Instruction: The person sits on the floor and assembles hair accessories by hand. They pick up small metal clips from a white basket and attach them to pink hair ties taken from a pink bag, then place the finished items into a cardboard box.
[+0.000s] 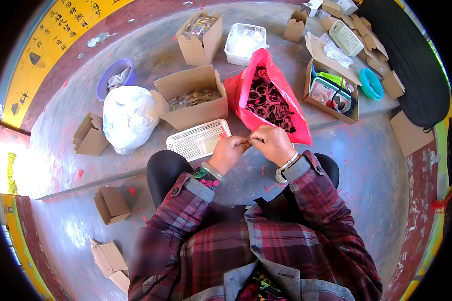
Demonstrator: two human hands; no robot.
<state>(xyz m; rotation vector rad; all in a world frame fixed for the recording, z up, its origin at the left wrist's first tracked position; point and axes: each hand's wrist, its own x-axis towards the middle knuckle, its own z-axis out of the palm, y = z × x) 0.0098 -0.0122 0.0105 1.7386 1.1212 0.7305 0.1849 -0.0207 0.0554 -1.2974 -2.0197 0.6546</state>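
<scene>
My left hand [228, 153] and my right hand [273, 144] meet fingertip to fingertip in front of my knees. Both are closed in a pinch; something small and dark seems to be between them, too little of it shows to name. Just beyond my right hand stands an open bright pink bag [297, 110] full of dark and pinkish loop-shaped bands [268, 98]. A white perforated plastic basket [178, 142] lies beside my left hand, a pale flat piece [208, 145] inside it.
Beyond the basket is an open cardboard box [198, 109] of small wrapped items. A stuffed white plastic bag [129, 118] and purple basin [103, 83] stand left. To the right are a carton [347, 118] of mixed goods, a teal basin [370, 84] and a black covered shape [412, 60]. A low step edge crosses the floor.
</scene>
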